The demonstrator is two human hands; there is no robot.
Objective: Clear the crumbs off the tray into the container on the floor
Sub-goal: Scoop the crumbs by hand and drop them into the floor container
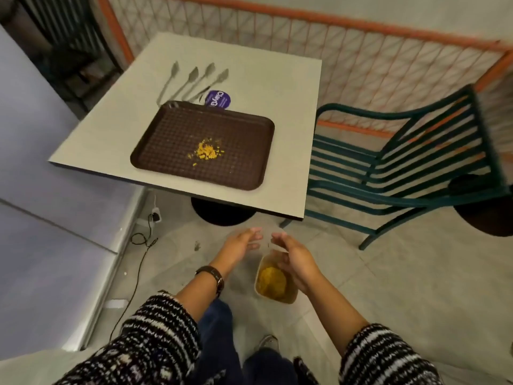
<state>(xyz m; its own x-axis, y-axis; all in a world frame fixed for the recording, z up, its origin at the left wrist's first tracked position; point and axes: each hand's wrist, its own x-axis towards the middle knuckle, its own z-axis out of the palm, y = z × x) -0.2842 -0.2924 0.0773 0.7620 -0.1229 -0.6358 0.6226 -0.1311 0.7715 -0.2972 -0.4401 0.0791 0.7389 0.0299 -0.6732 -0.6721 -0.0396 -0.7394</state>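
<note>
Crumbs: a small yellow heap of crumbs (206,152) lies near the middle of the brown tray (166,129), with a few stray bits around it.
Container: the container (293,298) stands on the floor (388,287) in front of the worktop, just by the person's feet, and already holds yellow crumbs.
Progress: part seems done, judging by the container's contents; the heap on the tray is left to clear.
Left hand: the left hand (240,245) hovers beside the container with its grip apart, fingers relaxed and holding nothing.
Right hand: the right hand (295,261) is over the container's far edge, grip likewise apart and empty.
Worktop: the pale square worktop (249,79) carries the tray near its front edge; metal tongs (191,84) and a round purple label (219,99) lie just behind the tray.
Room: a green slatted chair (388,168) stands to the right, an orange-framed mesh fence (361,51) runs behind, and a black cable (144,240) trails on the floor at left.
</note>
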